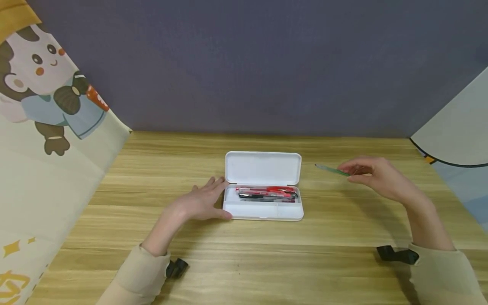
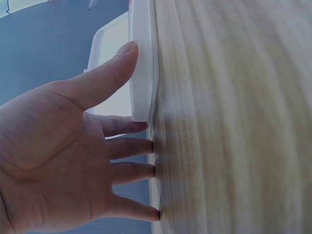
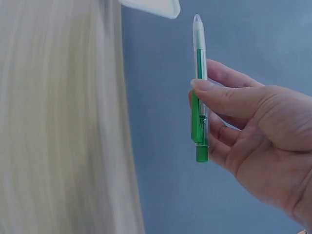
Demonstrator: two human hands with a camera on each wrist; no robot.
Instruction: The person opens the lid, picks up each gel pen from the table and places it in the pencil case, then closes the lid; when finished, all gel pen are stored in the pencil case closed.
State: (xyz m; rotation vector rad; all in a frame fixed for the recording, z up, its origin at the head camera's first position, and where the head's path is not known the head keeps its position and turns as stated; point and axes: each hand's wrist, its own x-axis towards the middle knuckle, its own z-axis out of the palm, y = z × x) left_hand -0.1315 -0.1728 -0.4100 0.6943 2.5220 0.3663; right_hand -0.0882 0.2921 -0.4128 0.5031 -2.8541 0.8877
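Note:
A white pencil case [image 1: 263,212] lies on the table with its lid [image 1: 263,168] raised at the back. Red pens [image 1: 280,189] and a black pen [image 1: 248,195] fill its rear compartment. At the case's left end is my left hand [image 1: 200,203], fingers spread and straight; in the left wrist view its thumb touches the case wall [image 2: 144,73] and the other fingertips reach down to the table. Right of the case, above the table, my right hand [image 1: 375,173] pinches a green click pen [image 3: 199,112] with a clear barrel between thumb and fingers. Its tip points left, toward the case.
The wooden table [image 1: 244,262] ends at a dark blue-grey panel [image 1: 259,72] behind the case. A cartoon-printed sheet [image 1: 49,140] borders the left side, and another printed sheet [image 1: 461,140] the right. The case's front tray has a small divider [image 1: 277,210].

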